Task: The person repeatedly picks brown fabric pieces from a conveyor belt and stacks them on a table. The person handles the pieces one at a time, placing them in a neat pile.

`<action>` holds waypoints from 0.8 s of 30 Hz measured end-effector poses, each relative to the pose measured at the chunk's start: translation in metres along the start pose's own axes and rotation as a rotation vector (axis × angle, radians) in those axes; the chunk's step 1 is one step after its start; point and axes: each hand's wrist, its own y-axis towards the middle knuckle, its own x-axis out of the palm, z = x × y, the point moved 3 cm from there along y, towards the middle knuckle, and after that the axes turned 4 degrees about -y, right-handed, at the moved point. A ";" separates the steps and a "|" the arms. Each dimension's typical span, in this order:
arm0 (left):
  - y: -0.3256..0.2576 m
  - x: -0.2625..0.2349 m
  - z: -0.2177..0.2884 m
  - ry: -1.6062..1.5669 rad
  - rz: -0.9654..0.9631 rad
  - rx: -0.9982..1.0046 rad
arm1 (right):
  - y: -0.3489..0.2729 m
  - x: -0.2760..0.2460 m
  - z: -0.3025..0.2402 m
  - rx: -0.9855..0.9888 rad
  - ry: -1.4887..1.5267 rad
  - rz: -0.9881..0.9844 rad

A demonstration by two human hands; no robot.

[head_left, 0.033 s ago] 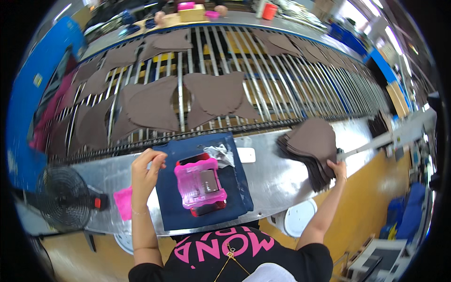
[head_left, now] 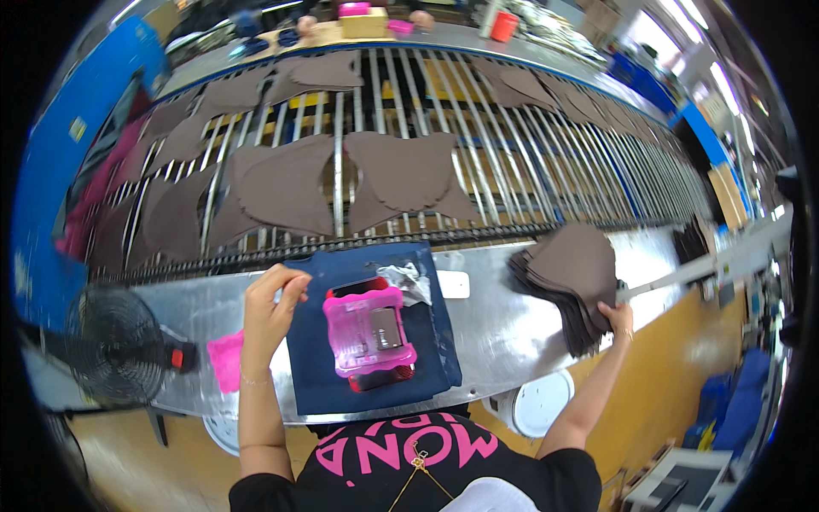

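At the right of the metal table lies a stack of dark brown, curved fabric pieces (head_left: 570, 263), its near end drooping. My right hand (head_left: 619, 318) grips the stack's right edge, thumb on top and fingers hidden beneath. My left hand (head_left: 271, 309) is raised over the table, fingers curled in, and nothing shows in it. Beside it a dark blue mat (head_left: 316, 388) bears a clear pink tray-like holder (head_left: 354, 337) with red parts under it and a dark rectangle inside. A crumpled silvery wrapper (head_left: 409, 282) lies at the mat's far edge.
Beyond the table runs a rack of metal bars (head_left: 512, 171), with brown fabric pieces (head_left: 286, 183) laid flat on it. A black fan (head_left: 115, 346) and a pink cloth (head_left: 226, 363) are at left. A white phone-like slab (head_left: 455, 284) lies beside the mat. Another person's hands (head_left: 421, 20) show at the far table.
The view has shifted slightly, so most things appear a little further right. My right hand stays on the fabric stack, and my left hand remains raised with curled fingers.
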 end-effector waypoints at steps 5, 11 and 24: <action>0.001 -0.009 0.003 0.004 0.013 -0.023 | -0.027 -0.015 -0.076 0.015 0.039 -0.023; 0.010 0.000 0.021 0.044 0.037 0.091 | -0.099 -0.066 -0.240 -0.259 0.279 0.113; 0.000 -0.064 0.029 -0.332 0.171 -0.087 | -0.204 0.070 -0.437 -0.826 0.826 -0.289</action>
